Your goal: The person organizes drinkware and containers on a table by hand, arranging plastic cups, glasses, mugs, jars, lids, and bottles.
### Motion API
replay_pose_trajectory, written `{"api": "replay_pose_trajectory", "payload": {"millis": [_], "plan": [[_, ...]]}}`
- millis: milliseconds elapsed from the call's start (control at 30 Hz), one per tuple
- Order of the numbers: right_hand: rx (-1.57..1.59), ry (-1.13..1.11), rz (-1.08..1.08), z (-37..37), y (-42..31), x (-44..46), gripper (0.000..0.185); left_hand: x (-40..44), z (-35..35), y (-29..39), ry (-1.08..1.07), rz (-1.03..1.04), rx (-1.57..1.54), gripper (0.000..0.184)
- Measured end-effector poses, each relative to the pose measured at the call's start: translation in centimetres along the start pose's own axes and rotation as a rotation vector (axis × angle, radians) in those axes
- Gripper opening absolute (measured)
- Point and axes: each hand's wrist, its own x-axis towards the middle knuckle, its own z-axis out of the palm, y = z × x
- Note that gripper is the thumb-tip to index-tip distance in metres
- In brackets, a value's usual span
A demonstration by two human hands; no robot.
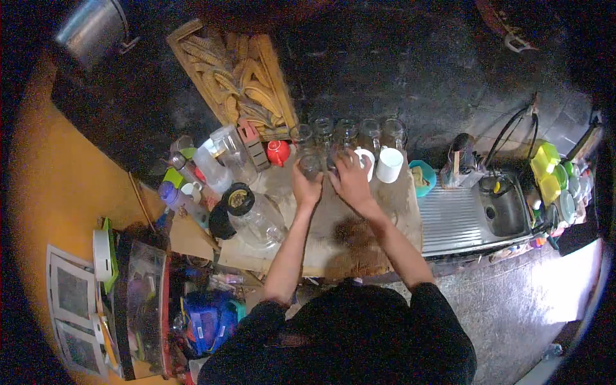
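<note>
At the far side of the wooden table, my left hand (307, 188) is wrapped round a clear glass (310, 164). My right hand (353, 182) is beside it, its fingers curled over another clear glass (332, 156) that they mostly hide. Close to the right fingers is a white mug (366, 162), partly covered by the hand. A second white mug (389, 164) is just to its right. Behind both hands, several clear glass mugs (347, 130) form a row along the wall. A red cup (278, 153) lies left of my left hand.
Left on the table (321, 247) are a large clear jug (260, 221), a clear pitcher (232, 154) and several bottles. A carved wooden panel (237, 77) leans on the dark wall. To the right are a turquoise bowl (421, 181), a steel sink (507, 215) and stacked dishes (564, 186).
</note>
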Motion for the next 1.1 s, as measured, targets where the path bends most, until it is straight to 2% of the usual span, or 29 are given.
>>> {"api": "replay_pose_trajectory", "payload": {"millis": [100, 167, 267, 400, 433, 467, 500, 533, 567, 600, 667, 700, 767, 800, 867, 900, 933, 1000, 1033, 1067, 1100], "plan": [[0.177, 0.048, 0.039, -3.5, -1.1, -2.2, 0.039, 0.2, -0.1, 1.5, 0.059, -0.028, 0.044, 0.084], [0.317, -0.077, 0.256, -5.2, -2.2, -4.3, 0.039, 0.1, -0.1, 2.2, 0.063, -0.034, 0.090, 0.083], [0.446, -0.117, 0.158, -8.5, -2.4, -7.0, 0.042, 0.2, 0.5, 1.7, 0.054, -0.070, 0.098, 0.083], [0.503, -0.189, 0.222, -9.9, -2.4, -9.3, 0.043, 0.2, 0.7, 1.9, -0.004, -0.148, 0.048, 0.088], [0.649, -0.126, 0.190, -9.1, -1.8, -10.3, 0.043, -0.2, 0.5, 2.2, 0.000, -0.152, 0.052, 0.088], [0.799, -0.062, 0.152, -8.3, -1.2, -11.2, 0.044, -0.7, 0.4, 2.6, 0.034, -0.005, 0.148, 0.089], [0.812, -0.067, 0.140, -8.7, -1.2, -11.6, 0.044, -1.3, -0.1, 3.2, 0.070, 0.140, 0.248, 0.090], [0.895, -0.114, 0.316, -9.6, -1.5, -12.1, 0.042, -2.3, -0.9, 4.2, 0.084, 0.131, 0.263, 0.090], [0.971, -0.167, 0.495, -10.2, -1.5, -12.3, 0.042, -3.8, -2.0, 6.1, 0.058, 0.179, 0.237, 0.087], [0.985, -0.179, 0.483, -10.1, -1.0, -12.4, 0.042, -5.1, -3.4, 7.9, 0.032, 0.229, 0.211, 0.085], [0.662, -0.201, 0.396, -10.0, 0.0, -12.9, 0.044, -8.4, -7.4, 10.3, -0.148, 0.177, -0.031, 0.068], [0.669, -0.214, 0.394, -9.9, 0.1, -13.4, 0.044, -9.8, -8.9, 10.8, -0.144, 0.165, -0.024, 0.068], [0.749, -0.329, 0.574, -9.5, 0.1, -14.1, 0.040, -12.6, -11.7, 11.3, -0.213, 0.245, -0.038, 0.040], [0.756, -0.347, 0.567, -9.4, -0.4, -14.2, 0.040, -13.9, -12.8, 11.2, -0.204, 0.230, -0.030, 0.040], [0.836, -0.211, 0.417, -8.8, -1.9, -14.0, 0.019, -15.8, -14.6, 11.0, -0.135, 0.010, -0.094, 0.016], [0.848, -0.226, 0.411, -8.1, -2.4, -14.1, 0.019, -16.1, -15.4, 12.2, -0.046, -0.018, -0.098, 0.007], [0.887, -0.245, 0.349, -7.0, -3.1, -14.2, 0.018, -16.5, -16.1, 12.0, -0.037, -0.030, -0.086, 0.007], [0.938, -0.273, 0.284, -6.6, -4.9, -13.3, 0.017, -17.2, -17.5, 11.6, 0.121, 0.196, 0.019, 0.006], [0.924, -0.416, 0.319, -8.0, -6.7, -11.4, 0.021, -17.5, -18.6, 11.2, 0.127, 0.188, 0.030, 0.006], [0.903, -0.557, 0.349, -8.5, -8.4, -10.1, 0.026, -17.8, -20.1, 10.4, 0.200, 0.159, 0.136, 0.016], [0.908, -0.567, 0.338, -7.7, -9.7, -9.8, 0.026, -18.0, -21.3, 9.7, 0.274, 0.129, 0.240, 0.025]]}}
